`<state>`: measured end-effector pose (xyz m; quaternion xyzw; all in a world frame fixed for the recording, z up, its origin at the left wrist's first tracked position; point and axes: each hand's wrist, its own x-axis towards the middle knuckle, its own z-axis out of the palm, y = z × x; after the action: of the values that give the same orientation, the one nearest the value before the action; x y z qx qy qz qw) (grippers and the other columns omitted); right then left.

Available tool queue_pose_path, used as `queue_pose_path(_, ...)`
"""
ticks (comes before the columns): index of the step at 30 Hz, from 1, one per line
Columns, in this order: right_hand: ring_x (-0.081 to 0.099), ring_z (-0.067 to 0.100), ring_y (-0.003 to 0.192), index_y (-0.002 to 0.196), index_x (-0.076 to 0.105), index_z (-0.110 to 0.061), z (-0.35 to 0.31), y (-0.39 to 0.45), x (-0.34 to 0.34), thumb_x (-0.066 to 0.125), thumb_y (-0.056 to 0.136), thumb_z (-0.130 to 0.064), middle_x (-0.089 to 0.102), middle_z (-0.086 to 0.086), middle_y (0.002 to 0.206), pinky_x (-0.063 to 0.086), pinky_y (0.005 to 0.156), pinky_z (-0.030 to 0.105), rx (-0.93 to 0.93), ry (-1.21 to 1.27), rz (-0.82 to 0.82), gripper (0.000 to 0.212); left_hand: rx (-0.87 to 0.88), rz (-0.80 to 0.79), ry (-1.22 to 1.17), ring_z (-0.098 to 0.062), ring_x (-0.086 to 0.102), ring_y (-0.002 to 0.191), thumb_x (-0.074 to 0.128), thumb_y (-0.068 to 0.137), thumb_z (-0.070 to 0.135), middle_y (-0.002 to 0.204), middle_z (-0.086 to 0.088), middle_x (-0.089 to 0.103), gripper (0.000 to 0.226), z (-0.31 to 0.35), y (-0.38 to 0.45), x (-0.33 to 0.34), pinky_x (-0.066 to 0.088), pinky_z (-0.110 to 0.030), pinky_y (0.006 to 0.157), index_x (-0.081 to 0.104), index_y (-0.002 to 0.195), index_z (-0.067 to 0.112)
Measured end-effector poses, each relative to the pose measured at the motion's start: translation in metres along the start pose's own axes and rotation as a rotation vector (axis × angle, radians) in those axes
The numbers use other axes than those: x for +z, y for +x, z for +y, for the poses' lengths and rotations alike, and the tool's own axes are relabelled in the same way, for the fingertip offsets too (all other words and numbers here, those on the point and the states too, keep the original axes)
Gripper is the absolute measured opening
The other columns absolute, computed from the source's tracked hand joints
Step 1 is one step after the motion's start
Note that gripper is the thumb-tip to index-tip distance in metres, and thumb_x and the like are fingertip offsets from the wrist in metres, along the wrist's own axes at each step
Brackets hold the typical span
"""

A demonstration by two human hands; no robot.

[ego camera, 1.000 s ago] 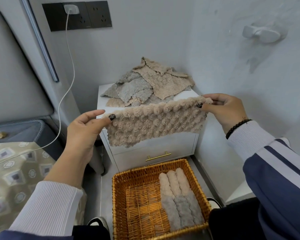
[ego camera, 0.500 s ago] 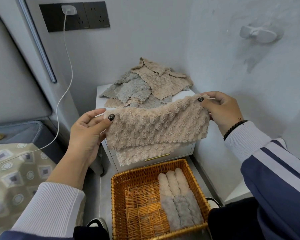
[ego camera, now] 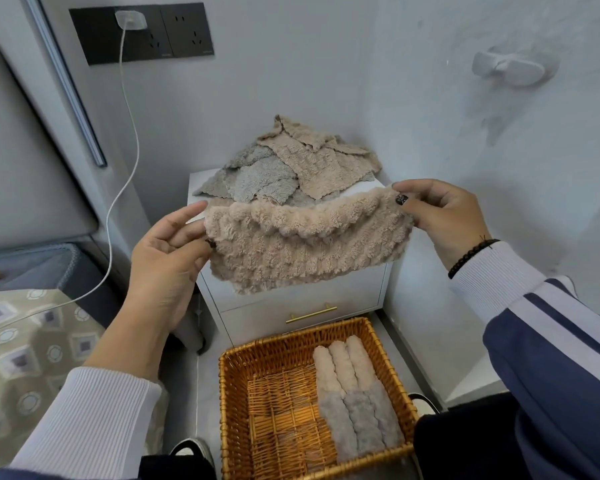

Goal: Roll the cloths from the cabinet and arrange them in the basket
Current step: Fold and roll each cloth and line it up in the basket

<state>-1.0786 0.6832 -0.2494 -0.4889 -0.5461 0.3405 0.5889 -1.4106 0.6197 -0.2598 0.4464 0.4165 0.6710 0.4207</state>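
I hold a fluffy beige cloth (ego camera: 305,251) stretched in the air in front of the white cabinet (ego camera: 357,299). Its top edge is folded over toward me. My left hand (ego camera: 167,258) pinches the cloth's left end and my right hand (ego camera: 440,216) pinches its right end. A loose pile of beige and grey cloths (ego camera: 291,168) lies on the cabinet top behind it. On the floor below stands a wicker basket (ego camera: 232,393). Along the basket's right side lie rolled cloths, beige rolls (ego camera: 343,365) at the far end and grey rolls (ego camera: 361,424) at the near end.
A bed with a patterned cover (ego camera: 32,348) is at the left. A white charger cable (ego camera: 118,188) hangs from a wall socket (ego camera: 129,22) across to the bed. A white wall hook (ego camera: 510,67) is on the right wall. Shoes show beside the basket.
The cloth's top edge has been folded down toward me, so the hanging part is now shorter. Both hands kept their hold at the two ends.
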Motion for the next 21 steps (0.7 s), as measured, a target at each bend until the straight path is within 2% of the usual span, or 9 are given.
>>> queue_pose_path(2, 0.048, 0.023, 0.072, 0.086, 0.078, -0.027, -0.0018, -0.0005, -0.0021, 0.071, 0.071, -0.011, 0.059, 0.004, 0.074, 0.049, 0.073, 0.039, 0.016, 0.04, 0.016, 0.023, 0.03, 0.015, 0.042, -0.011, 0.072, 0.087, 0.055, 0.084, -0.022, 0.089, 0.0, 0.077, 0.05, 0.0, -0.0017, 0.0006, 0.057, -0.02, 0.078, 0.061, 0.125, 0.004)
queue_pose_path(4, 0.049, 0.024, 0.074, 0.084, 0.078, -0.026, -0.0038, -0.0004, -0.0041, 0.071, 0.068, -0.012, 0.061, 0.004, 0.075, 0.05, 0.075, 0.041, 0.035, 0.071, 0.037, 0.022, 0.057, 0.029, 0.082, -0.01, 0.072, 0.088, 0.059, 0.083, -0.021, 0.09, 0.001, 0.078, 0.052, 0.0004, -0.0021, 0.0004, 0.056, -0.02, 0.08, 0.059, 0.129, 0.004)
queue_pose_path(7, 0.05, 0.025, 0.074, 0.082, 0.077, -0.024, -0.005, 0.0005, -0.0063, 0.068, 0.074, -0.002, 0.062, 0.009, 0.077, 0.048, 0.072, 0.042, 0.056, 0.079, 0.058, 0.025, 0.1, 0.011, 0.159, -0.009, 0.072, 0.09, 0.06, 0.08, -0.024, 0.091, 0.001, 0.078, 0.055, 0.0026, -0.002, -0.0004, 0.056, -0.022, 0.083, 0.061, 0.126, 0.006)
queue_pose_path(12, 0.054, 0.015, 0.066, 0.08, 0.075, -0.026, -0.0041, -0.0001, -0.0071, 0.066, 0.08, 0.0, 0.064, 0.005, 0.077, 0.05, 0.063, 0.028, 0.09, -0.001, 0.082, 0.027, 0.175, -0.027, 0.321, -0.011, 0.072, 0.093, 0.067, 0.081, -0.018, 0.095, 0.001, 0.077, 0.051, 0.0025, -0.0051, 0.0013, 0.056, -0.027, 0.09, 0.062, 0.126, 0.004)
queue_pose_path(16, 0.042, 0.002, 0.044, 0.08, 0.073, -0.025, -0.0054, -0.0013, -0.0064, 0.064, 0.08, 0.001, 0.053, -0.004, 0.059, 0.041, 0.048, 0.014, 0.098, -0.088, 0.096, 0.028, 0.204, -0.072, 0.494, -0.005, 0.071, 0.094, 0.068, 0.082, -0.013, 0.095, 0.007, 0.077, 0.052, 0.002, -0.0075, 0.0023, 0.053, -0.026, 0.095, 0.065, 0.12, 0.022)
queue_pose_path(18, 0.04, -0.002, 0.041, 0.079, 0.072, -0.025, -0.0065, -0.0023, -0.0041, 0.062, 0.079, 0.003, 0.053, -0.005, 0.059, 0.038, 0.045, 0.01, 0.094, -0.114, 0.116, 0.03, 0.224, -0.076, 0.561, -0.005, 0.07, 0.097, 0.068, 0.084, -0.011, 0.096, 0.009, 0.076, 0.054, 0.0013, -0.0083, 0.0005, 0.051, -0.029, 0.099, 0.067, 0.114, 0.035)
queue_pose_path(21, 0.039, -0.002, 0.042, 0.081, 0.073, -0.021, -0.0087, -0.0024, -0.0016, 0.061, 0.078, 0.004, 0.054, -0.004, 0.061, 0.035, 0.044, 0.008, 0.088, -0.121, 0.143, 0.028, 0.239, -0.068, 0.603, 0.0, 0.069, 0.095, 0.06, 0.088, -0.014, 0.097, 0.013, 0.074, 0.058, 0.0002, -0.0073, -0.0013, 0.051, -0.02, 0.096, 0.067, 0.107, 0.04)
